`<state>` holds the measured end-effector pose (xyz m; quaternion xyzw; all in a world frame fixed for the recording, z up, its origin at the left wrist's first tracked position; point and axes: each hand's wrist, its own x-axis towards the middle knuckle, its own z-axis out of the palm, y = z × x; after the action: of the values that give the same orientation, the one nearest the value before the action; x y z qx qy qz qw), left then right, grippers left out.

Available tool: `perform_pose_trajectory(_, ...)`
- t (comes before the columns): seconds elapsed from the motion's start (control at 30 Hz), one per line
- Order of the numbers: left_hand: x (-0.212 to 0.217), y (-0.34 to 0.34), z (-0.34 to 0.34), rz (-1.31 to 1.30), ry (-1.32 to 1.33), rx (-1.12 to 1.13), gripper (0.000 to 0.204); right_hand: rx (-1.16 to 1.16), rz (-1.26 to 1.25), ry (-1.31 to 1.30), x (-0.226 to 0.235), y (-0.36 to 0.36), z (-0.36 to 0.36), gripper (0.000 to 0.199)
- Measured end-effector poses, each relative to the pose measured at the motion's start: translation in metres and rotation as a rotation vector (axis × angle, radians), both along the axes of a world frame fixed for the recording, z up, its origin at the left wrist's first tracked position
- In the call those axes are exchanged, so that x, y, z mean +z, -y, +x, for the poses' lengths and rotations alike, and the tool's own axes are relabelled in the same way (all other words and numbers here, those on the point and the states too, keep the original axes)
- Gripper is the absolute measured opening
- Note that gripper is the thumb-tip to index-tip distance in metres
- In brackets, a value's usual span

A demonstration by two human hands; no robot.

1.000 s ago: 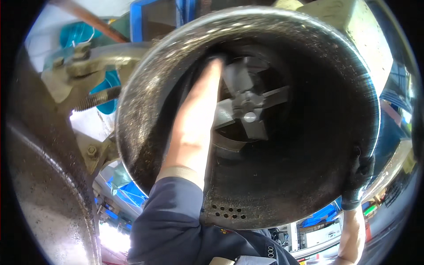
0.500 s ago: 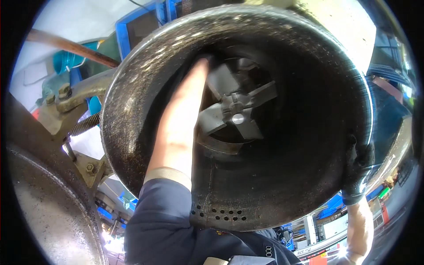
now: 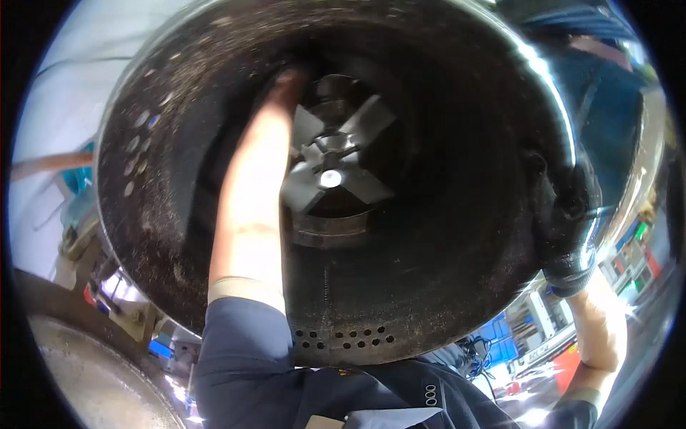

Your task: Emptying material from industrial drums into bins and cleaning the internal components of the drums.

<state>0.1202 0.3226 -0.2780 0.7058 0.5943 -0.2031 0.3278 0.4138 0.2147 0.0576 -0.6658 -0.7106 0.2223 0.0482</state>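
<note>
Workshop clutter behind; big dark metal drum (image 3: 443, 272) now fills view, tilted closer than a second ago. Left hand (image 3: 250, 193) reaches deeper inside, flat beside fan blades (image 3: 336, 171). Gloved right hand (image 3: 568, 222) clamps drum rim.

1. A pale, bright wall or ceiling (image 3: 64, 93) fills the upper left, lit evenly and almost white
2. A brownish pipe (image 3: 43, 166) runs across it at the left edge, with a teal-blue fitting (image 3: 77, 179) just below (too blurred to tell what kind)
3. A broad, dull grey metal surface (image 3: 86, 372) curves through the lower left corner
4. At lower right, small and far off, stand blue machines (image 3: 511, 330) and a red patch (image 3: 568, 363) on a shiny, brightly lit floor (image 3: 529, 411)
5. Blue shapes (image 3: 572, 21) show at the top right
</note>
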Motion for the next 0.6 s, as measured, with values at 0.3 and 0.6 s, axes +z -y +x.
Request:
perform_pose_trajectory(0.3,-0.004,0.011,0.082,-0.146,0.113,-0.047,0.044,-0.06,-0.174,-0.28,-0.003,0.003,0.01,0.04)
perform_pose_trajectory(0.6,-0.022,0.024,0.118,-0.114,0.142,-0.238,0.051,-0.075,-0.141,-0.291,-0.006,0.0,0.004,0.042)
